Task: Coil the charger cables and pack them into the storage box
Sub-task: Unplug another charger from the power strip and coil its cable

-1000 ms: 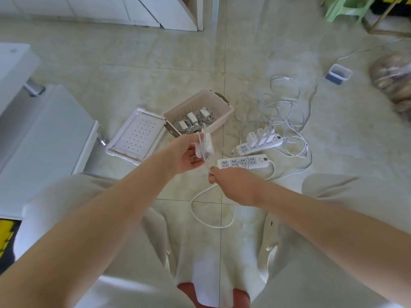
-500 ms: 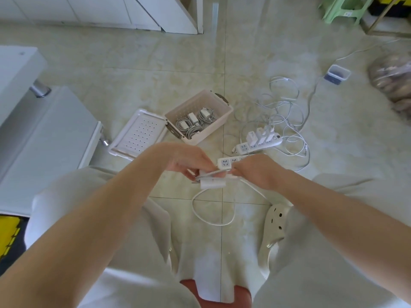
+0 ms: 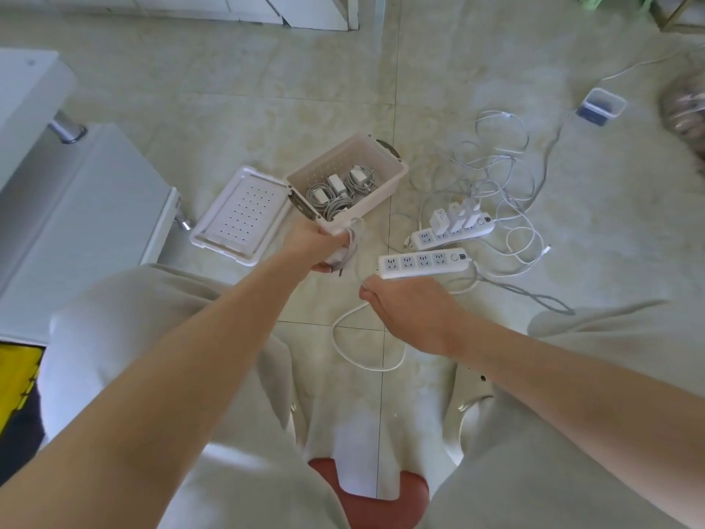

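Partway through, by judgement. Already packed in the open, pale pinkish perforated plastic storage box (image 3: 385, 159): several white chargers with grey-white coiled cables (image 3: 335, 190), lying on the box floor. Set flat against the box's left end: the white perforated lid (image 3: 244, 211). In hand: one small white charger brick (image 3: 337, 257) with its thin white cable (image 3: 334, 334). Grips the brick and the first turns in the curled fingers of the left hand (image 3: 320, 248), just in front of the box's near corner. Pinches the running cable between thumb and fingertips of the right hand (image 3: 412, 311), just below the near white four-socket power strip (image 3: 423, 261). Drops the unwound remainder in one slack, smooth loop to the tiled floor between the knees. Left to do: finish winding and place this coil in the box; unplug and coil the white plug-in chargers (image 3: 452, 217) seated in the far white power strip (image 3: 427, 238); gather the tangle of thin loose white cables (image 3: 496, 173) spread right of the box.
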`<act>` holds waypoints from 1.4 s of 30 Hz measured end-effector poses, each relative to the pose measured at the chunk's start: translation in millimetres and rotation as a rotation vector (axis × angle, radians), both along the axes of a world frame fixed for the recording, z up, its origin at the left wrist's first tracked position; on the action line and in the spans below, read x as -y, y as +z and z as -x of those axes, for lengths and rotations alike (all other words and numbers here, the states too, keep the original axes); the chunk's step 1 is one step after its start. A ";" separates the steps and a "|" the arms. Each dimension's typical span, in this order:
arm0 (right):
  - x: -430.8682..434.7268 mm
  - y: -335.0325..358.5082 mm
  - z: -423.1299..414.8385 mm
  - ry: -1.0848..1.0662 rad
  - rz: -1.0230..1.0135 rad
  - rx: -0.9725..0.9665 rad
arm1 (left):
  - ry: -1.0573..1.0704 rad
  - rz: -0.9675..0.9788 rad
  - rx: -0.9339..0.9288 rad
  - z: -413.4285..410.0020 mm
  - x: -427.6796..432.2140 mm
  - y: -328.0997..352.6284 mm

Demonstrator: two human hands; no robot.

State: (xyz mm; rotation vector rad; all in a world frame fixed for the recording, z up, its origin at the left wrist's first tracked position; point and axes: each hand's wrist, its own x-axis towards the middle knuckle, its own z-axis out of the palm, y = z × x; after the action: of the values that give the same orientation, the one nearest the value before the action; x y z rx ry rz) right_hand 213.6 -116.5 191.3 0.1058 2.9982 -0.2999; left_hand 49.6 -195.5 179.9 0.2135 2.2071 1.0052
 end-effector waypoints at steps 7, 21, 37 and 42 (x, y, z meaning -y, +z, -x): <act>8.4 -14.4 -10.9 0.192 0.026 0.237 | 0.355 -0.191 0.625 -31.0 10.2 -27.6; -40.1 -12.2 1.7 0.153 0.071 0.121 | -0.189 -0.244 0.782 -31.7 14.8 17.8; -29.5 -0.9 20.9 -0.042 -0.062 -0.029 | -0.648 0.511 -0.602 -17.6 23.4 37.4; -17.1 -0.9 14.3 -0.119 0.006 -0.056 | -0.466 0.339 -0.474 -10.9 19.7 32.6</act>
State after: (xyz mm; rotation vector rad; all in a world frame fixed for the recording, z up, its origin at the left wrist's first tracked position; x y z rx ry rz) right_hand 199.3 -99.4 190.3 0.2800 3.0519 -0.3294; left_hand 60.5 -215.2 212.4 0.8339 2.5280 0.3353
